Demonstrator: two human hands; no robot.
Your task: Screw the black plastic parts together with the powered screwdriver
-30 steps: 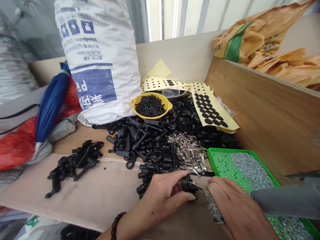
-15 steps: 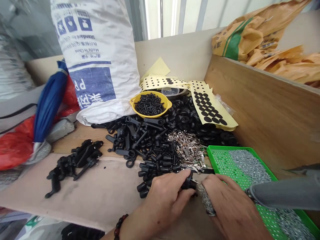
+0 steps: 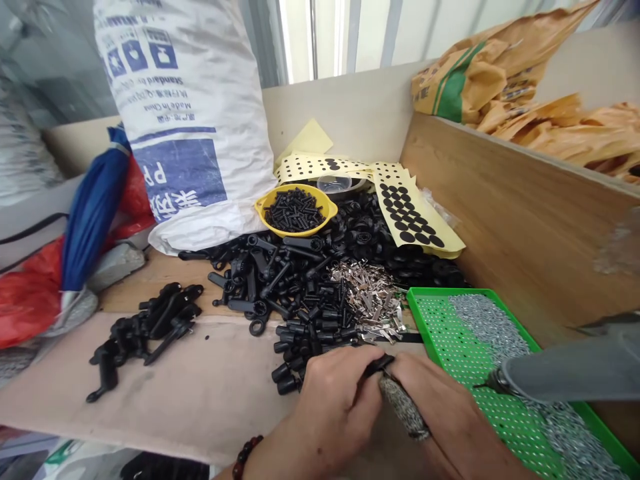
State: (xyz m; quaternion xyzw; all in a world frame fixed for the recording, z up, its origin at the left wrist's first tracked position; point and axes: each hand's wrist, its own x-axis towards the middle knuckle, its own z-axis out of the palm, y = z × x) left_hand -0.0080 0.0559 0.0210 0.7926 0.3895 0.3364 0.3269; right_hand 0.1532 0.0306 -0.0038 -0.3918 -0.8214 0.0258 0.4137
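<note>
My left hand [image 3: 333, 403] is closed around a black plastic part [image 3: 379, 365], most of it hidden by my fingers. Pressed up against it is my right hand [image 3: 440, 407], whose fingers curl around a hand tool with a grey, speckled, wrapped handle [image 3: 404, 407]. The tool's working end meets the black part, but its tip is hidden. Just beyond my hands lie black ribbed-end cylinders [image 3: 290, 370] and a heap of small shiny metal clips [image 3: 373, 293]. Black crank-like arms [image 3: 260, 273] are piled farther back.
At right a green perforated tray [image 3: 445, 347] holds small silver pieces; a grey cylindrical tool with a thin bit [image 3: 570, 370] juts over it. Black assembled parts [image 3: 145, 323] lie left. Behind stand a yellow bowl [image 3: 260, 208] of black screw-like pieces, sticker sheets [image 3: 453, 248] and a white sack [image 3: 200, 87].
My hands have come closer together, and the black part has turned so that less of it shows. The whole view has shifted slightly.
</note>
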